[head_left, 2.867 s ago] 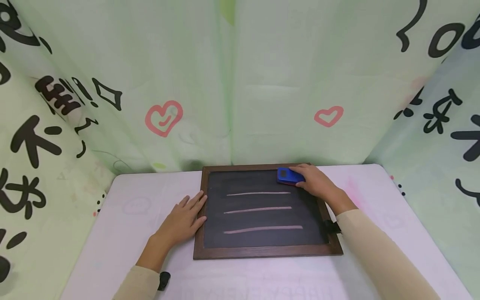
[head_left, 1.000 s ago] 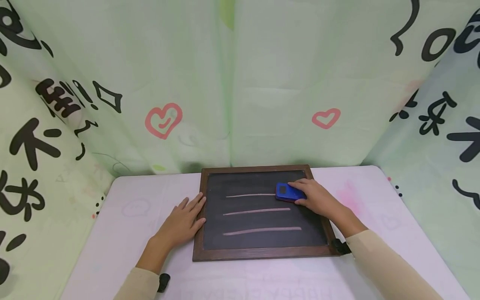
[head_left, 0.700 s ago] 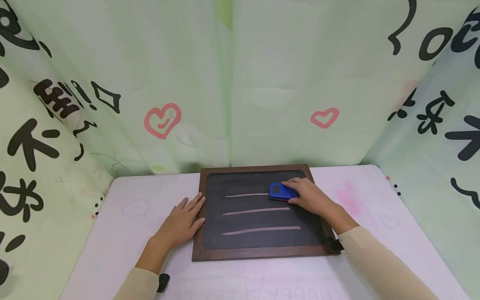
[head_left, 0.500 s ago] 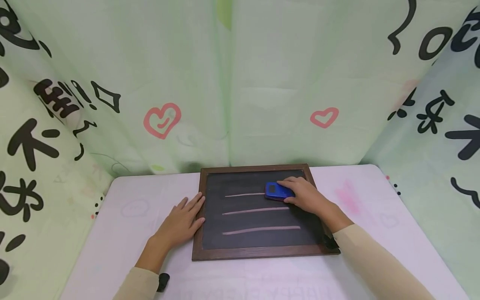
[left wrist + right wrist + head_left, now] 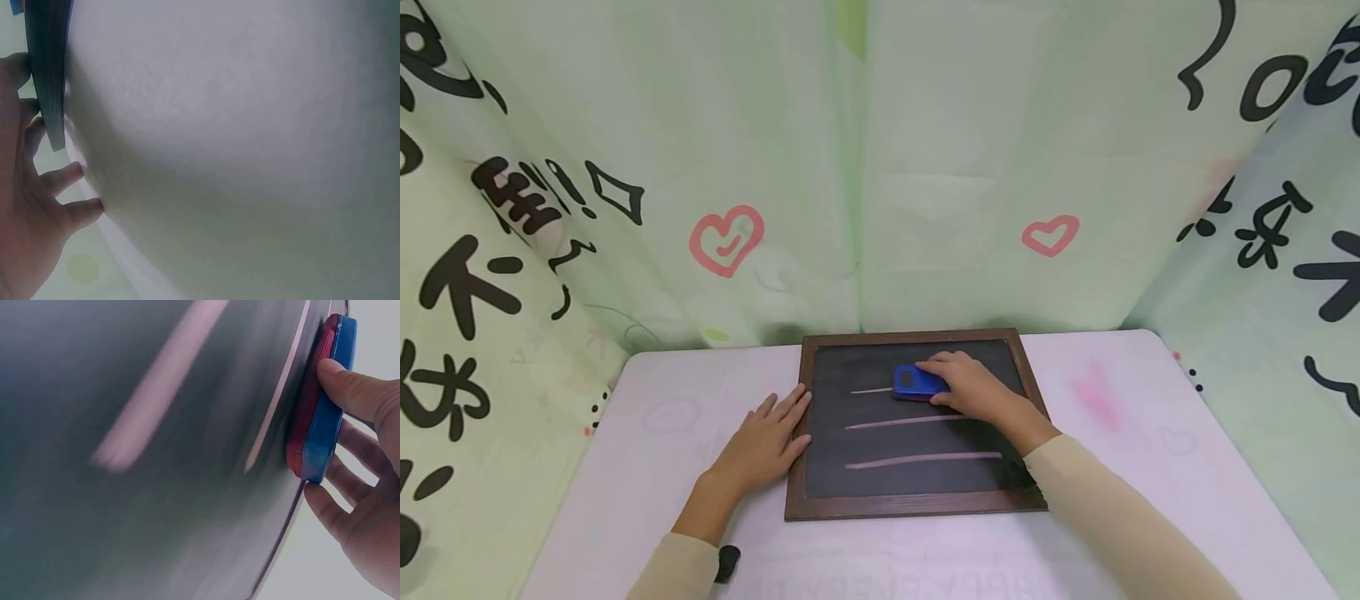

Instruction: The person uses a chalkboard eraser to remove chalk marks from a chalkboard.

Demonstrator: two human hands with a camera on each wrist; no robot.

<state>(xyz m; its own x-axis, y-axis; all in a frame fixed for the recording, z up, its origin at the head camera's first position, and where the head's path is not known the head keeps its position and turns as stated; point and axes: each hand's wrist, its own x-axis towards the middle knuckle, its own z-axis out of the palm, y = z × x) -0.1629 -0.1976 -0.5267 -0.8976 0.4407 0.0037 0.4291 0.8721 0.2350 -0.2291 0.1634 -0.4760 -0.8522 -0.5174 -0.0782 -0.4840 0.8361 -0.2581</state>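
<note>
A blackboard (image 5: pixel 917 487) in a brown wooden frame lies on the table. Pink chalk lines (image 5: pixel 925 458) run across it; the top one shows only as a short piece left of the eraser. My right hand (image 5: pixel 973 385) grips a blue chalkboard eraser (image 5: pixel 916 382) over that top line. In the right wrist view the eraser's red felt (image 5: pixel 306 412) faces the board, thumb on one side and fingers on the other. My left hand (image 5: pixel 765 442) rests on the left frame edge with fingers extended; the left wrist view shows fingertips (image 5: pixel 75 169) against the frame and table.
The white table (image 5: pixel 662 417) extends around the board. A pale green curtain (image 5: pixel 925 167) with black characters and pink hearts hangs behind and on both sides. Black wrist devices (image 5: pixel 727 564) sit at the sleeves.
My right hand has brought the eraser down from the board's upper right, then left along the top chalk line. That line's right part has disappeared. My left hand has stayed in place.
</note>
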